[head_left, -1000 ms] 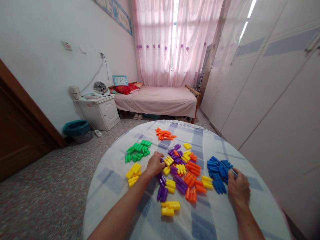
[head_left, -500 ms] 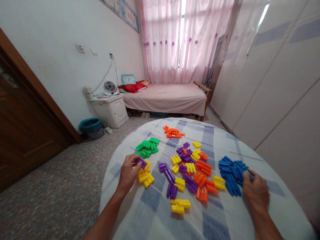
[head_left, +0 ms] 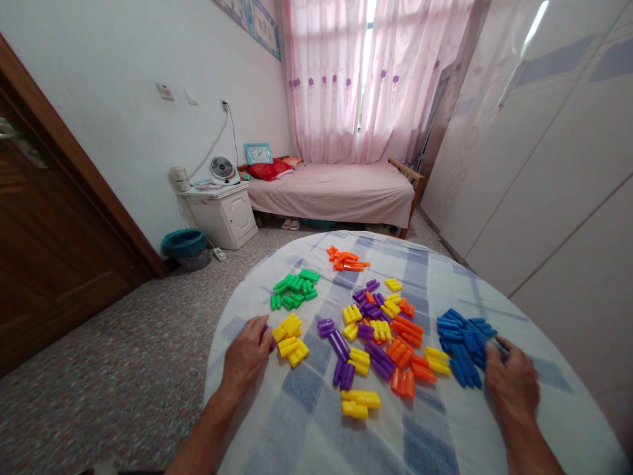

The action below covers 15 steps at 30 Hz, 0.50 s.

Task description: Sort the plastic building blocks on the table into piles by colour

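Note:
My left hand (head_left: 248,351) is at the left side of the table, fingers closed around a purple plastic block (head_left: 268,338) that is mostly hidden. Just right of it lies a small group of yellow blocks (head_left: 291,340), with a green pile (head_left: 295,289) beyond. My right hand (head_left: 512,376) rests beside the blue pile (head_left: 462,340), its thumb and fingers closed on a small greyish-blue thing (head_left: 501,348) too covered to identify. Between the hands lie mixed purple blocks (head_left: 339,346), yellow blocks (head_left: 361,402) and orange blocks (head_left: 407,330), shaped like joined tubes.
The round table wears a blue-and-white checked cloth (head_left: 306,422). A separate orange pile (head_left: 346,258) lies near its far edge. Beyond stand a bed (head_left: 336,191), a white cabinet (head_left: 227,214) with a fan (head_left: 223,169), and a teal-lined bin (head_left: 186,247). A wardrobe (head_left: 544,165) is at right.
My left hand has drawn left and slightly back with the purple block, away from the yellow group. My right hand stays by the blue pile. The view has shifted slightly.

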{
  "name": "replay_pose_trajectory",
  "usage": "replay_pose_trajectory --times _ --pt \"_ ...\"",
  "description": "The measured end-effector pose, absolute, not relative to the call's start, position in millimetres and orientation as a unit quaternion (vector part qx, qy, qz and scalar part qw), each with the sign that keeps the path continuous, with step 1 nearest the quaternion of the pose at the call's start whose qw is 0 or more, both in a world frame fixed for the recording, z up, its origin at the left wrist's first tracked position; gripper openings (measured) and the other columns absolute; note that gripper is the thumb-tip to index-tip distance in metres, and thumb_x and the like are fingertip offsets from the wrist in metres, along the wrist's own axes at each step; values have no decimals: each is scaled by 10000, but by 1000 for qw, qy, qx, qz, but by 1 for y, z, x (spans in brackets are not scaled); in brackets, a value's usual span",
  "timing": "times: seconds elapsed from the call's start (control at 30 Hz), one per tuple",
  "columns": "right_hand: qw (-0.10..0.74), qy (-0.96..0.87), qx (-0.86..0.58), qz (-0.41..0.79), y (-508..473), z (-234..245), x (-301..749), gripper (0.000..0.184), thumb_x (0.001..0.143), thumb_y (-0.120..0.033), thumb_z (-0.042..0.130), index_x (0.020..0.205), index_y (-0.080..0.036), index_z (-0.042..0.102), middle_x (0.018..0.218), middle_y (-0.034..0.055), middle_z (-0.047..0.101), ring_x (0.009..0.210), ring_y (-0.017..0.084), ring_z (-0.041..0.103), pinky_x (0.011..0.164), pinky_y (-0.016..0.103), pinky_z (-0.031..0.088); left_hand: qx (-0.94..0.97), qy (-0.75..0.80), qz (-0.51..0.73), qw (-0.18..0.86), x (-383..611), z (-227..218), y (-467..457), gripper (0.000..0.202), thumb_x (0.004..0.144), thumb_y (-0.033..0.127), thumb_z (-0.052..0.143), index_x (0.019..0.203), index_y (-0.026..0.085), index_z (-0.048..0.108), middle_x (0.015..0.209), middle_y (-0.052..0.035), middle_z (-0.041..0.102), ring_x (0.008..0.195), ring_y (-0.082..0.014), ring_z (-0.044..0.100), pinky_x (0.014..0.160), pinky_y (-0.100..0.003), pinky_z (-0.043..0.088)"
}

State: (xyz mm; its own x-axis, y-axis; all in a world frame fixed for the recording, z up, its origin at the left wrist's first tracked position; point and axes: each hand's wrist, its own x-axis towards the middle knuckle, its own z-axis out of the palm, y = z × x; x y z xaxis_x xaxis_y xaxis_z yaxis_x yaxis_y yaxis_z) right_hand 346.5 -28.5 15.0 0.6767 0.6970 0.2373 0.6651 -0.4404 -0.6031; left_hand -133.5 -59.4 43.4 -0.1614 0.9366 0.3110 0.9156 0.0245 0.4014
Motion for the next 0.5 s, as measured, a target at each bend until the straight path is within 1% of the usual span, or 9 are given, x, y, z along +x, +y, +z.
replay_pose_trajectory --times 0.1,0.17,0.23,0.4,0.5 --pt "345 -402 -848 19 -28 15 346 621 840 -517 302 1243 -117 552 1199 202 547 1133 369 494 934 474 391 651 710 267 -38 -124 56 -58 346 877 285 412 1147 155 583 1181 -109 588 1068 -244 580 922 -385 475" --pt "343 -401 -849 20 -27 14 347 607 840 -504 307 1233 -114 558 1200 202 549 1131 363 496 935 469 390 682 670 291 -39 -110 64 -55 303 878 268 431 1113 166 592 1159 -97 592 1072 -224 570 941 -366 461" --pt "340 -400 -851 21 -27 13 348 597 839 -493 311 1230 -117 559 1203 201 549 1129 359 496 933 469 392 730 616 295 -16 -91 69 -51 272 876 243 448 1097 179 594 1144 -82 599 1081 -210 552 961 -361 445" --pt "338 -399 -852 18 -25 10 350 582 824 -478 333 1232 -129 558 1208 189 552 1117 344 501 936 467 395 817 543 191 35 -44 66 -32 301 804 157 531 1096 206 584 1163 -66 588 1119 -216 502 984 -366 415" --pt "335 -396 -855 15 -25 9 350 574 819 -473 340 1230 -138 561 1209 181 555 1106 338 507 929 464 401 830 543 116 52 -30 59 -19 320 795 113 507 1090 212 579 1166 -72 576 1144 -213 485 980 -351 408"
